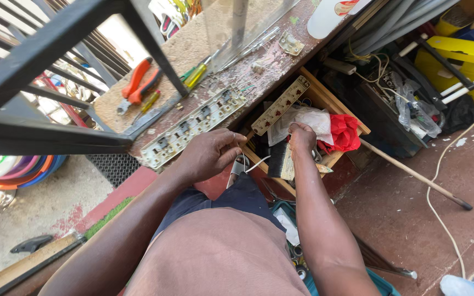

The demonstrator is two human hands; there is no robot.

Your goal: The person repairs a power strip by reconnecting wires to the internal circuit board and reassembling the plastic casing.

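Pliers point(137, 83), screwdrivers point(196, 74) lie on bench well above your left hand. Open power strip point(193, 125) just above left hand point(210, 153), which pinches thin white wire point(256, 163). Keep wire taut, pinch close to end. Right hand point(302, 137) closed inside wooden drawer point(330, 98); what it grips, cannot tell. Red bag point(345, 132) just beside it.

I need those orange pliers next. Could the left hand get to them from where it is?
Probably yes: the left hand holds only a thin wire, and the orange pliers lie uncovered on the bench top beyond the opened power strip.
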